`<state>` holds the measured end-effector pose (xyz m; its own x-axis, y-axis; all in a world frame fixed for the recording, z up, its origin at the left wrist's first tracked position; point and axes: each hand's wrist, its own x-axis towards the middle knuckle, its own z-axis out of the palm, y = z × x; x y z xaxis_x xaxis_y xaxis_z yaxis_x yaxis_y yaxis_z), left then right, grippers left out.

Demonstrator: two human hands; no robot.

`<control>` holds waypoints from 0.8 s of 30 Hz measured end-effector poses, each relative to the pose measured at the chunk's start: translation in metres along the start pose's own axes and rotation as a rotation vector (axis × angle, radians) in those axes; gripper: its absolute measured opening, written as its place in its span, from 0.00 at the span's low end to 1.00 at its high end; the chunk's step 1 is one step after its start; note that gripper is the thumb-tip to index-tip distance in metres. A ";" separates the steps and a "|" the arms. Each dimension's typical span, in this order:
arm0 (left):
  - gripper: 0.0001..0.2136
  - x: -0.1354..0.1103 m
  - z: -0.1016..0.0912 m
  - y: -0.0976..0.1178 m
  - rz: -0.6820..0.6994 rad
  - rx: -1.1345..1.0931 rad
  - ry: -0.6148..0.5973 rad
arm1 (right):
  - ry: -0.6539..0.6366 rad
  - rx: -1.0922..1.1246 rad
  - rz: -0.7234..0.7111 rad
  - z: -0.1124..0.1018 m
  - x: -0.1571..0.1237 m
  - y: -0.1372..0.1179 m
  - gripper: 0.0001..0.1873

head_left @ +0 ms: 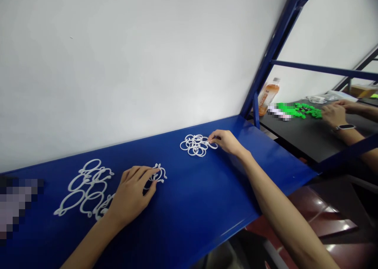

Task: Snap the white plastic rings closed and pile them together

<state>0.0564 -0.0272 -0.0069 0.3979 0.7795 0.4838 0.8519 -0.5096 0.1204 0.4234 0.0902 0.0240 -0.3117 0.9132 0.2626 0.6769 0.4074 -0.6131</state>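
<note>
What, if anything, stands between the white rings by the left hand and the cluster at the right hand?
Nothing visible does: only blue tabletop shows between the white rings at the left hand's fingertips and the ring cluster at the right hand.

The single head-worn camera looks forward and down across the blue table (189, 198) toward the white wall (141, 64), quite near the left hand (132, 191) and right hand (226, 141), a black table (298, 137) at its right.
</note>
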 end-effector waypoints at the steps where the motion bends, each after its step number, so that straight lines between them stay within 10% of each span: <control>1: 0.13 0.001 -0.001 0.000 -0.006 -0.012 0.009 | -0.001 -0.015 -0.006 0.002 0.000 0.000 0.05; 17: 0.09 0.006 -0.010 -0.001 -0.146 -0.167 0.110 | 0.131 -0.125 0.070 0.012 0.002 0.004 0.03; 24: 0.11 0.007 -0.024 0.004 -0.340 -0.524 0.135 | 0.288 -0.288 -0.044 0.025 -0.009 -0.041 0.06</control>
<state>0.0540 -0.0323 0.0172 0.0590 0.8935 0.4451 0.6295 -0.3793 0.6781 0.3813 0.0651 0.0280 -0.1725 0.8446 0.5068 0.8390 0.3955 -0.3736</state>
